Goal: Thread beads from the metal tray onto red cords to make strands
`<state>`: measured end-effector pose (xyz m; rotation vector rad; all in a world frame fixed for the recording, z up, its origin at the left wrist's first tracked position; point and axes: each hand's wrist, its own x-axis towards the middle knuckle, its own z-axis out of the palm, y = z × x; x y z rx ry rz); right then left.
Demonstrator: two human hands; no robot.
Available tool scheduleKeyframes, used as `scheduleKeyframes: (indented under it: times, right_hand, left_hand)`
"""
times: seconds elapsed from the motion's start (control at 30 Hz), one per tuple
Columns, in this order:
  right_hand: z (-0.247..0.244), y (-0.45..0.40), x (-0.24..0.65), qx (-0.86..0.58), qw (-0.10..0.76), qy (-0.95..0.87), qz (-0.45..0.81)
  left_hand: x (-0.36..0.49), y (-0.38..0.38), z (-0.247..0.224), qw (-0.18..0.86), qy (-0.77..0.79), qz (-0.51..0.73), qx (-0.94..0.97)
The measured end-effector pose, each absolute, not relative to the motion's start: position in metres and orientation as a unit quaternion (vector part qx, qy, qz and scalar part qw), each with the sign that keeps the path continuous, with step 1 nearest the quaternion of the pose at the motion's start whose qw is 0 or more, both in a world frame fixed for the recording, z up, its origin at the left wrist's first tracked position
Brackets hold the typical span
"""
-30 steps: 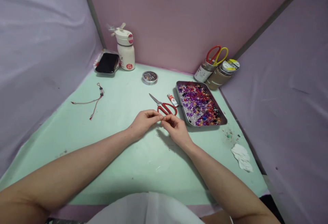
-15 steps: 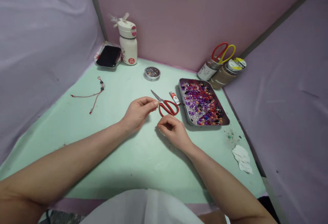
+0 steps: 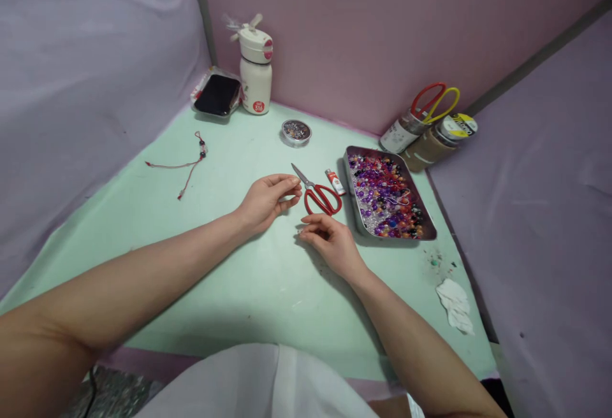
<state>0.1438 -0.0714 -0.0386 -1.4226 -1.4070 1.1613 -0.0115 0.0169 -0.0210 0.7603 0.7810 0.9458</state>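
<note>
My left hand (image 3: 268,202) is above the table with thumb and forefinger pinched together. Whatever they hold, if anything, is too small to make out. To its right, my right hand (image 3: 333,243) is closed in a pinch, and a tiny whitish piece (image 3: 300,232) shows at its fingertips. Scissors with red handles (image 3: 323,200) lie just beyond both hands, blades pointing up and left. Close by the scissors lies a red and white lighter (image 3: 335,182). A metal tray (image 3: 356,217) of mixed purple, red, clear and black beads (image 3: 382,198) stands to the right.
A beaded red cord (image 3: 195,162) lies at the left. Toward the back are a black tray in plastic wrap (image 3: 218,95), a white bottle (image 3: 256,83) and a round clear case (image 3: 296,132). Jars (image 3: 425,141) stand back right; a crumpled tissue (image 3: 455,305) lies near the right edge.
My right hand's fingertips have parted slightly, and a whitish piece now shows there. The left hand's lower fingers have opened a little. The whole view has shifted slightly.
</note>
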Motion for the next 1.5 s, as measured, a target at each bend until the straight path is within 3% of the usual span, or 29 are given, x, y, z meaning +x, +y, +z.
scheduleKeyframes:
  times: [0.33, 0.53, 0.67, 1.27, 1.5]
  right_hand:
    - [-0.038, -0.072, 0.143, -0.585, 0.382, -0.6, 0.39]
    - [-0.035, -0.073, 0.144, -0.571, 0.52, -0.549, 0.32]
    - [-0.027, -0.071, 0.148, -0.561, 0.536, -0.573, 0.264]
    - [-0.033, -0.069, 0.148, -0.544, 0.517, -0.511, 0.42]
    - [-0.028, -0.069, 0.148, -0.557, 0.513, -0.512, 0.405]
  left_hand:
    - [-0.011, 0.01, -0.02, 0.812, 0.288, 0.385, 0.331]
    - [-0.007, 0.0, -0.017, 0.813, 0.285, 0.335, 0.382]
    - [-0.003, -0.008, -0.021, 0.797, 0.282, 0.322, 0.426]
    - [0.001, -0.016, -0.02, 0.784, 0.304, 0.345, 0.417]
    - [0.002, -0.015, -0.02, 0.784, 0.306, 0.339, 0.42]
